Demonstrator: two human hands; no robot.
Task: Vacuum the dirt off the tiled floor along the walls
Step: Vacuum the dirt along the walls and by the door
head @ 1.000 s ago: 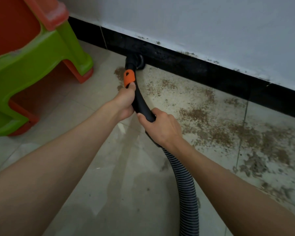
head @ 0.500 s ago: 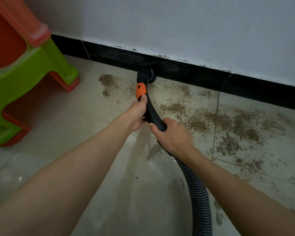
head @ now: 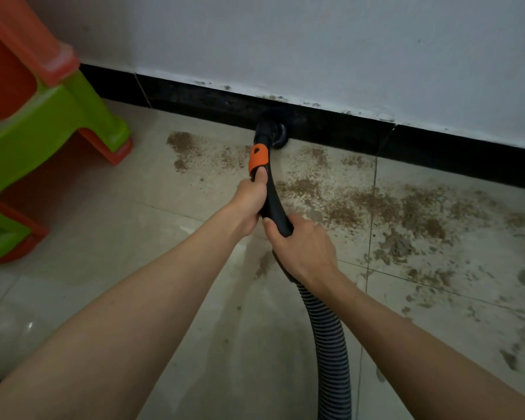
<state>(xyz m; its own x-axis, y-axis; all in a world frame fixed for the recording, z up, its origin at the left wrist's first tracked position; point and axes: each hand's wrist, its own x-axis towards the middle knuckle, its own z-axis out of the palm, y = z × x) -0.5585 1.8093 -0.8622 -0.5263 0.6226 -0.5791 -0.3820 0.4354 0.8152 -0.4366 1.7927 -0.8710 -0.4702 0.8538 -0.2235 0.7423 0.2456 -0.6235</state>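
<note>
A black vacuum wand (head: 272, 199) with an orange slider (head: 259, 159) runs from my hands to a round black nozzle (head: 272, 133) set on the floor against the black skirting (head: 331, 128). My left hand (head: 250, 204) grips the wand just below the orange slider. My right hand (head: 302, 245) grips it lower down, where the ribbed grey hose (head: 328, 344) begins. Brown dirt (head: 376, 207) lies scattered over the beige tiles (head: 134, 237), thickest to the right of the nozzle, with a smaller patch (head: 182, 144) to its left.
Stacked plastic stools, green over orange (head: 43, 122), stand at the left near the wall. The white wall (head: 315, 40) runs across the top above the skirting. The hose trails down to the bottom edge between my forearms.
The nozzle has slid rightward along the skirting, away from the stools, leaving the left dirt patch behind it. Both hands keep the same grip on the wand.
</note>
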